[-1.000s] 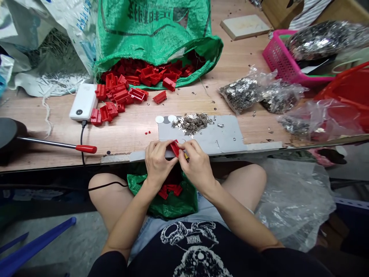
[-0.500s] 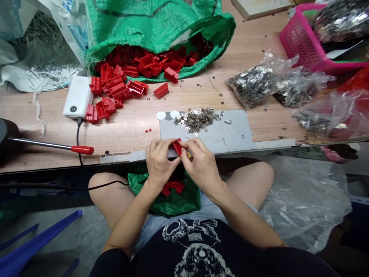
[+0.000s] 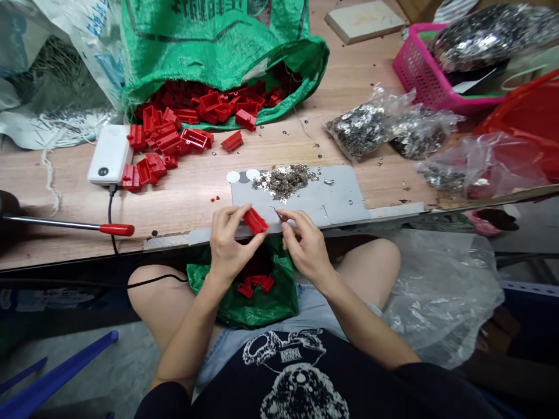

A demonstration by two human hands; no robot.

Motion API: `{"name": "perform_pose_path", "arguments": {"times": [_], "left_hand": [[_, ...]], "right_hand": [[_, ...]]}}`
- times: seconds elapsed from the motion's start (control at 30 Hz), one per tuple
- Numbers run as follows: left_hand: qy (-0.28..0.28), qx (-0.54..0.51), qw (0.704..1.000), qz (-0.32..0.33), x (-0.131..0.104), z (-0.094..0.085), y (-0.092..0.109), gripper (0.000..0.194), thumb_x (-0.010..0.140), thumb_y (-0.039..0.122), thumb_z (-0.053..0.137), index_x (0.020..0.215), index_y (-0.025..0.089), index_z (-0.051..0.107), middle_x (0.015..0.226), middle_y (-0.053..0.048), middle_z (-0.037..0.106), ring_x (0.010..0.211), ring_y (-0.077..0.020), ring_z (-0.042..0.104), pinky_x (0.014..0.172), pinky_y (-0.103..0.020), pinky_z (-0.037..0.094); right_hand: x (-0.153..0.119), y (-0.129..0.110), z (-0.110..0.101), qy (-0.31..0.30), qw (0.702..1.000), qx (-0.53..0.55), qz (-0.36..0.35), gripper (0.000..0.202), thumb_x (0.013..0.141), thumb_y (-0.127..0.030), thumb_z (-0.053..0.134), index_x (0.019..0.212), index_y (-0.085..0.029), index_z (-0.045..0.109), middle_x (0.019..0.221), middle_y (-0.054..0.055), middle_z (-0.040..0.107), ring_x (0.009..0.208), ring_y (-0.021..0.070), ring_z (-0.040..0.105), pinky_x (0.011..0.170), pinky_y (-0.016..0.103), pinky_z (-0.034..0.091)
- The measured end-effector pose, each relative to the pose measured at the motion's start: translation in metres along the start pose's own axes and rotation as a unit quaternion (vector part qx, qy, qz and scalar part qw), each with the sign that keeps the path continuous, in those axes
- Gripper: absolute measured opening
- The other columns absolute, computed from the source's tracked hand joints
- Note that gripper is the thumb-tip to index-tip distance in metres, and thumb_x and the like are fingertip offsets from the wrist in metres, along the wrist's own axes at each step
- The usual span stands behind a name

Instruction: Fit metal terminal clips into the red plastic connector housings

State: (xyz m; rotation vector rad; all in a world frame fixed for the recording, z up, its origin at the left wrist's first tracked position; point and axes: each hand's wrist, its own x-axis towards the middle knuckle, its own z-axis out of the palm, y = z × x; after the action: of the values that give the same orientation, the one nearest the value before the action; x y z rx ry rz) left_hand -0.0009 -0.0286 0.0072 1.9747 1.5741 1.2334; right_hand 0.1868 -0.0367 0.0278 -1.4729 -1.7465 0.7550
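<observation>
Wood-grain worktop (image 3: pixel 187 201), and from my end the left hand (image 3: pixel 229 241) pinches a red plastic box-shaped part (image 3: pixel 255 221) over the grey flat mat (image 3: pixel 305 214), probably to steady it. Right hand's (image 3: pixel 305 241) pinched narrow on a thin dark pointed tool (image 3: pixel 278 216), just beside it. Small silvery metal pieces (image 3: pixel 286 181) sit beyond, likely for easy reach; farther back, there's a green woven sack (image 3: pixel 218 58).

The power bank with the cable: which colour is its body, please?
White, clearest in the head view.
</observation>
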Motion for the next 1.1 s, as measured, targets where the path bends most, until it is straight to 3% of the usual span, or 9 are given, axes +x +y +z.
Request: {"name": "perform_pose_path", "arguments": {"times": [0.13, 0.27, 0.43, 0.57, 0.67, 0.73, 0.87, 1.1], "left_hand": [[0.026, 0.01, 1.0, 0.011, 0.0, -0.003, -0.007, 0.059, 0.086, 0.026, 0.073, 0.142, 0.023, 0.057, 0.114, -0.007, 0.05, 0.111, -0.0209, 0.057, 0.101, -0.039, 0.053], [0.015, 0.058, 0.998, 0.038, 0.002, 0.004, -0.008, 0.067, 0.085, 0.023, 0.072, 0.148, 0.022, 0.05, 0.116, -0.01, 0.054, 0.112, -0.0245, 0.057, 0.099, -0.041, 0.052], [0.021, 0.07, 0.997, 0.029, 0.002, 0.011, -0.004, 0.069, 0.085, 0.025, 0.074, 0.146, 0.018, 0.044, 0.117, -0.011, 0.063, 0.104, -0.0245, 0.059, 0.099, -0.041, 0.051], [0.014, 0.104, 0.994, 0.032, 0.0, 0.012, -0.006, 0.069, 0.085, 0.038, 0.079, 0.143, 0.016, 0.046, 0.108, -0.01, 0.064, 0.1, -0.0255, 0.058, 0.095, -0.04, 0.051], [-0.008, 0.133, 0.991, 0.033, -0.001, 0.009, -0.007, 0.055, 0.085, 0.044, 0.078, 0.129, 0.018, 0.059, 0.101, -0.009, 0.062, 0.098, -0.0272, 0.056, 0.09, -0.041, 0.052], [-0.024, 0.121, 0.992, 0.035, -0.002, 0.005, -0.006, 0.043, 0.087, 0.037, 0.077, 0.123, 0.019, 0.063, 0.105, -0.01, 0.061, 0.102, -0.0279, 0.056, 0.092, -0.043, 0.052], [-0.036, 0.069, 0.995, 0.057, -0.004, -0.002, -0.005, 0.044, 0.086, 0.018, 0.071, 0.128, 0.017, 0.061, 0.132, -0.015, 0.057, 0.121, -0.0294, 0.054, 0.104, -0.045, 0.05], [0.007, 0.169, 0.984, 0.049, -0.005, 0.012, -0.011, 0.041, 0.094, 0.04, 0.068, 0.125, 0.014, 0.065, 0.095, -0.01, 0.068, 0.094, -0.0283, 0.058, 0.084, -0.041, 0.049]], "right_hand": [[0.011, 0.028, -0.025, 0.079, 0.991, -0.098, 0.036, 0.025, 0.096, -0.032, 0.056, 0.116, -0.019, 0.066, 0.103, 0.01, 0.07, 0.09, 0.0241, 0.065, 0.084, 0.039, 0.052], [0.046, 0.043, -0.038, 0.091, 0.978, -0.189, 0.013, 0.014, 0.092, -0.028, 0.061, 0.094, -0.019, 0.072, 0.092, 0.008, 0.07, 0.085, 0.0241, 0.064, 0.082, 0.037, 0.048], [0.07, 0.045, -0.033, 0.047, 0.967, -0.25, 0.018, 0.013, 0.089, -0.03, 0.067, 0.089, -0.019, 0.074, 0.094, 0.01, 0.074, 0.088, 0.0255, 0.066, 0.081, 0.036, 0.048], [0.078, 0.043, -0.038, -0.008, 0.956, -0.29, 0.05, 0.014, 0.086, -0.029, 0.068, 0.091, -0.02, 0.077, 0.092, 0.009, 0.078, 0.086, 0.0266, 0.069, 0.078, 0.035, 0.048], [0.085, 0.039, -0.044, -0.046, 0.939, -0.338, 0.053, 0.015, 0.085, -0.023, 0.065, 0.09, -0.019, 0.079, 0.086, 0.01, 0.078, 0.083, 0.0275, 0.07, 0.077, 0.036, 0.048], [0.088, 0.036, -0.046, -0.059, 0.929, -0.362, 0.048, 0.017, 0.084, -0.02, 0.063, 0.089, -0.019, 0.079, 0.083, 0.011, 0.078, 0.082, 0.0276, 0.069, 0.076, 0.035, 0.047], [0.088, 0.035, -0.05, -0.073, 0.928, -0.362, 0.047, 0.019, 0.08, -0.018, 0.061, 0.088, -0.019, 0.078, 0.08, 0.01, 0.077, 0.079, 0.0269, 0.068, 0.073, 0.035, 0.046], [0.083, 0.049, -0.061, -0.05, 0.968, -0.233, 0.082, 0.021, 0.078, -0.027, 0.062, 0.089, -0.017, 0.077, 0.079, 0.006, 0.076, 0.072, 0.0219, 0.066, 0.071, 0.031, 0.047]]}}
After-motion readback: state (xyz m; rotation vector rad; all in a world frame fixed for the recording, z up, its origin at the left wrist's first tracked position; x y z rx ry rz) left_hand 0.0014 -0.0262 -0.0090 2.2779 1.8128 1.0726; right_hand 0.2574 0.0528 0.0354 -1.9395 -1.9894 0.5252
